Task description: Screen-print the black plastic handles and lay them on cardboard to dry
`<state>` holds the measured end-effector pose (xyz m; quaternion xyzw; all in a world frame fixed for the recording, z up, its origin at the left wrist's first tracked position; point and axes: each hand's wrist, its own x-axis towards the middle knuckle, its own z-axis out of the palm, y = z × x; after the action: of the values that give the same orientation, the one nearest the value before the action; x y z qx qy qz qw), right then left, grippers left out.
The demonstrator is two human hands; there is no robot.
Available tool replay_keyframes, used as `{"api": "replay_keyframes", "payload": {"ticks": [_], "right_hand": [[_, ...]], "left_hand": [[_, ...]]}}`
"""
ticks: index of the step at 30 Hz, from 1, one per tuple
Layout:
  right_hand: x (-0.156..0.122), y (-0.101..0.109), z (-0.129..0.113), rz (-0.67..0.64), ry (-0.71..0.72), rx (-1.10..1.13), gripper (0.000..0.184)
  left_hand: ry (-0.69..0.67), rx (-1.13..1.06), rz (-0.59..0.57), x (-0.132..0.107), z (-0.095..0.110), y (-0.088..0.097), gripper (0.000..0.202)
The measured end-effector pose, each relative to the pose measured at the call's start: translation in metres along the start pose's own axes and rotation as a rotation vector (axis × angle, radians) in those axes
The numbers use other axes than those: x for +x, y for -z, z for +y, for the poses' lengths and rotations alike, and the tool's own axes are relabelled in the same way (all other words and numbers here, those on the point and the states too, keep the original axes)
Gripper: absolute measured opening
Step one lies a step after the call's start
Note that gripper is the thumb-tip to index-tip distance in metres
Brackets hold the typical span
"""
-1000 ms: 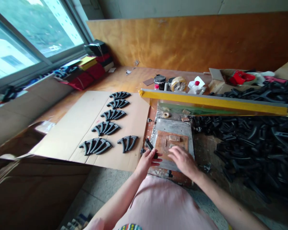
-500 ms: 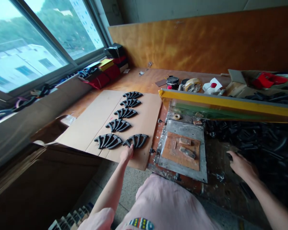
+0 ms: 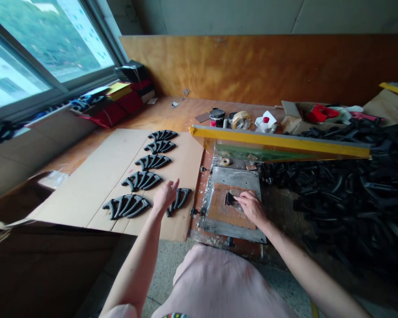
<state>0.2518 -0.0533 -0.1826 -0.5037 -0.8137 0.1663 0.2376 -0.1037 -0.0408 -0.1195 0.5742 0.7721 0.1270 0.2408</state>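
Observation:
My right hand (image 3: 250, 206) pinches a small black plastic part (image 3: 230, 198) at its end, over the brown board (image 3: 215, 212) on a grey metal plate (image 3: 230, 176). My left hand (image 3: 165, 194) hovers above a cardboard sheet (image 3: 96, 163), its index finger stretched out and the other fingers partly hidden. Beside and partly behind it lies a short row of curved black parts (image 3: 181, 199). Farther left, several more fanned rows of such parts (image 3: 128, 206) rest on the cardboard.
A tilted frame with a yellow edge (image 3: 278, 140) stands behind the plate. To the right spreads a big heap of black parts (image 3: 345, 185). Tape rolls (image 3: 241, 120), a dark jar (image 3: 216, 116) and a carton (image 3: 292, 115) sit at the back. Clamp knobs (image 3: 230, 241) border the plate.
My right hand has come left from the heap's edge to the plate, carrying a black part. My left hand has let go of the near right row and lifted slightly. The view has shifted right.

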Motion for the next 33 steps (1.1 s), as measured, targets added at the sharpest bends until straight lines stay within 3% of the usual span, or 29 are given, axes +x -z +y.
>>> {"api": "replay_keyframes", "payload": {"ticks": [4,6,8,10,12,14,16,18,21,23,25,28,33], "right_hand": [[0.006,-0.006,-0.010,-0.063,0.120,-0.155,0.034],[0.006,-0.015,-0.017,-0.112,0.192,-0.179,0.049],[0.001,-0.023,-0.024,-0.160,0.248,-0.182,0.059],[-0.008,-0.023,-0.027,-0.198,0.298,-0.131,0.051],[-0.019,-0.009,-0.024,-0.184,0.265,-0.047,0.035],[-0.029,0.015,-0.009,-0.056,0.064,0.007,0.021],[-0.035,0.043,0.015,0.113,-0.180,0.000,0.026],[-0.032,0.069,0.040,0.229,-0.330,-0.030,0.037],[-0.010,0.091,0.060,0.350,-0.400,0.027,0.040],[0.014,0.092,0.052,0.393,-0.330,0.081,0.042],[0.040,0.087,0.031,0.359,-0.188,0.035,0.055],[0.071,0.072,-0.005,0.182,-0.053,-0.173,0.067],[0.075,0.053,-0.032,-0.160,-0.087,-0.346,0.022]], "left_hand": [[-0.243,-0.544,0.093,0.004,0.087,0.029,0.064],[-0.365,-0.892,0.108,0.000,0.128,0.041,0.068],[-0.416,-1.101,0.077,-0.006,0.156,0.047,0.071],[-0.410,-1.161,0.039,-0.015,0.166,0.047,0.071],[-0.382,-1.176,0.033,-0.028,0.157,0.040,0.067],[-0.320,-1.173,0.008,-0.044,0.134,0.027,0.063],[-0.208,-1.139,-0.087,-0.060,0.106,0.010,0.061],[-0.097,-1.071,-0.197,-0.074,0.079,-0.011,0.059],[-0.026,-1.008,-0.247,-0.083,0.052,-0.047,0.059],[-0.013,-0.982,-0.246,-0.081,0.042,-0.069,0.070],[-0.003,-0.929,-0.246,-0.076,0.036,-0.086,0.077],[0.017,-0.827,-0.228,-0.069,0.029,-0.100,0.073],[0.054,-0.774,-0.201,-0.065,0.022,-0.109,0.064]]}}
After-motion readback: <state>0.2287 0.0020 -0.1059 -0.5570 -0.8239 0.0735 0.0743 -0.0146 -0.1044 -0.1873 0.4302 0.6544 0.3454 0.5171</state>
